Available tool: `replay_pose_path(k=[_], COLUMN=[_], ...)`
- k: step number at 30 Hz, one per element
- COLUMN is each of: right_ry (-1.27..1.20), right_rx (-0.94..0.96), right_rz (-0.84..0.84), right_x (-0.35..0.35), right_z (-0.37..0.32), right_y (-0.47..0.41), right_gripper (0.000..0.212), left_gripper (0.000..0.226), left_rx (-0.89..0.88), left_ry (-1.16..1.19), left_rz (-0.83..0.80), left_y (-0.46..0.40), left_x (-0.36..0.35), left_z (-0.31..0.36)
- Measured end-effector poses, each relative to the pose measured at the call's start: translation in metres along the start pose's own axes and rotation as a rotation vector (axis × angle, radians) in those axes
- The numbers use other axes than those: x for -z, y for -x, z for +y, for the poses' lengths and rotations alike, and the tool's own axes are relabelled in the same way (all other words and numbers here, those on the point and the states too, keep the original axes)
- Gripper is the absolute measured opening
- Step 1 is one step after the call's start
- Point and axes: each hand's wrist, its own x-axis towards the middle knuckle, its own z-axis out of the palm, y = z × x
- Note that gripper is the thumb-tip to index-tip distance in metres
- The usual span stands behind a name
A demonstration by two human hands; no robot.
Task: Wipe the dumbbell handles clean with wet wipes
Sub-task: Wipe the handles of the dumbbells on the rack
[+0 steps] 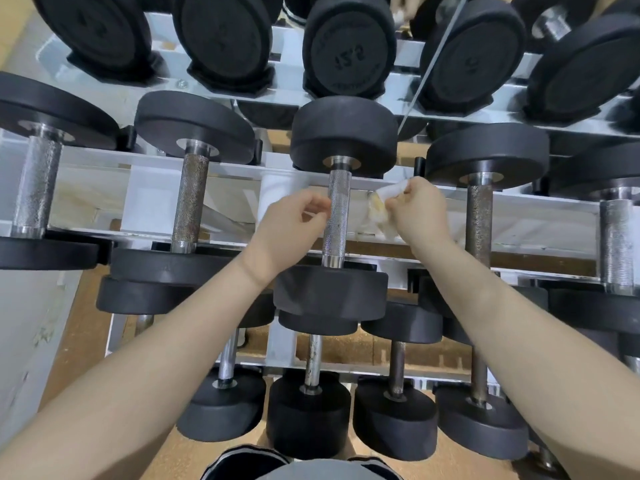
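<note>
A black dumbbell with a knurled steel handle [336, 216] lies on the middle tier of the rack, straight ahead. My left hand [291, 223] sits just left of that handle with curled fingers that seem to pinch a bit of white wipe against it. My right hand [417, 209] is to the right of the handle and grips a crumpled, yellow-stained wet wipe [381, 209], which hangs beside the handle without clearly touching it.
The white metal rack [104, 161] holds rows of black dumbbells on three tiers. A rusty handle [190, 199] stands to the left, another [479, 223] to the right. Smaller dumbbells [308, 410] fill the bottom tier. Another person's hand [405, 8] shows at the top.
</note>
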Motion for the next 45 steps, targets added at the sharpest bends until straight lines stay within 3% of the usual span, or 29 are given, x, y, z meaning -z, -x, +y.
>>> replay_pose_path(k=[4,8,11,17,23,28,30,33,36,39,42,45], right_ry=[0.083,-0.146,-0.469,-0.592,-0.115,-0.215,-0.28,-0.434,-0.606,-0.703,-0.675,-0.7], right_rx=[0.135,0.201,0.11,0.068,0.141,0.225,0.211,0.099,-0.047,-0.132,-0.139,-0.197], right_rz=[0.015,-0.083,-0.188,-0.557,-0.022,-0.117,-0.266,-0.432,-0.344,-0.28,-0.345,-0.536], right_x=[-0.011,-0.034,-0.035,-0.016,-0.032,-0.041,-0.029,-0.019,-0.029,-0.041,-0.042,-0.032], right_z=[-0.011,-0.017,-0.014,0.004,0.0,0.0,0.009,0.008,-0.006,-0.011,-0.004,0.011], right_y=[-0.005,-0.005,0.006,0.017,-0.023,0.0,0.011,0.015,-0.005,-0.022,-0.005,0.014], right_gripper=[0.037,0.021,0.032,0.038,0.018,0.014,0.023,0.009,0.031,0.035,0.034,0.036], left_gripper=[0.027,0.041,0.046,0.045,0.044,0.043,0.043,0.043,0.043,0.044,0.042,0.039], left_rx=[-0.002,-0.006,-0.018,0.003,-0.001,-0.008,-0.002,0.02,0.026,0.019,0.01,0.037], left_ry=[-0.052,-0.024,0.001,0.099,0.101,0.108,0.135,0.167,0.171,0.177,0.157,0.148], left_rz=[0.007,-0.044,-0.061,-0.001,-0.015,-0.005,-0.009,-0.006,-0.016,-0.021,0.006,0.053], left_y=[0.0,0.001,0.002,0.003,0.004,0.004,0.003,0.003,0.004,0.005,0.004,0.004], left_x=[-0.007,-0.01,-0.013,-0.017,-0.016,-0.017,-0.017,-0.017,-0.018,-0.018,-0.019,-0.021], left_z=[-0.004,-0.008,-0.015,-0.02,-0.021,-0.024,-0.025,-0.026,-0.026,-0.026,-0.026,-0.025])
